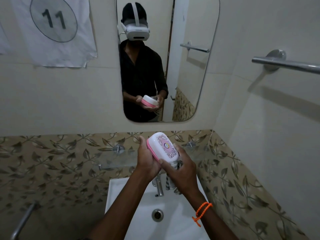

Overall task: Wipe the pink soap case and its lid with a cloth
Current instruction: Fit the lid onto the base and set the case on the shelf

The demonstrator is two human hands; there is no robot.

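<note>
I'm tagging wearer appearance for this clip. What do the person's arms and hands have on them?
Both forearms are bare, with no gloves or rings visible. The right hand has an orange beaded cord bracelet at the wrist, its knotted end hanging loose. The left hand wears nothing visible.

Dim, even indoor light with a grey-green cast — no harsh glare. The towel bar (292, 64) throws a soft, wide shadow down the right wall. Wide-angle bending bows the mirror (166, 58) edges and walls; fine detail is soft, smeared throughout.
</note>
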